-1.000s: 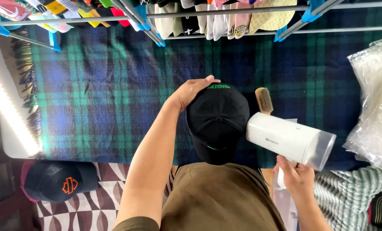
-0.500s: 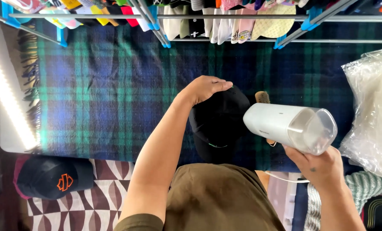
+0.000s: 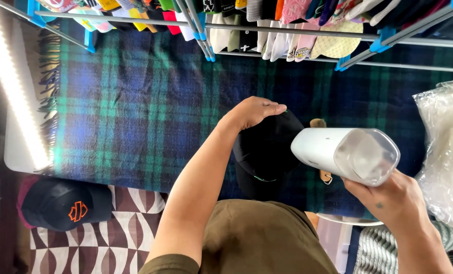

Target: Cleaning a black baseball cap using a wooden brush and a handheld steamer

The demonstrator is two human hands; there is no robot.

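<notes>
Partly hidden black cap [image 3: 267, 152], steamer's [image 3: 345, 155] nozzle unseen

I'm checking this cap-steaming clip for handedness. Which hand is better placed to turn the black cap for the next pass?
Left, probably. The left hand lies on the black cap, while the right hand is busy gripping the white steamer aimed at it.

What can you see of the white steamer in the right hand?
The steamer is a white, smooth plastic handheld unit with a clear, rounded tank end turned toward the camera. It lies roughly level above the plaid blanket, its front end over the black cap. The right hand grips it from below. Whether its front end touches the cap cannot be told.
</notes>
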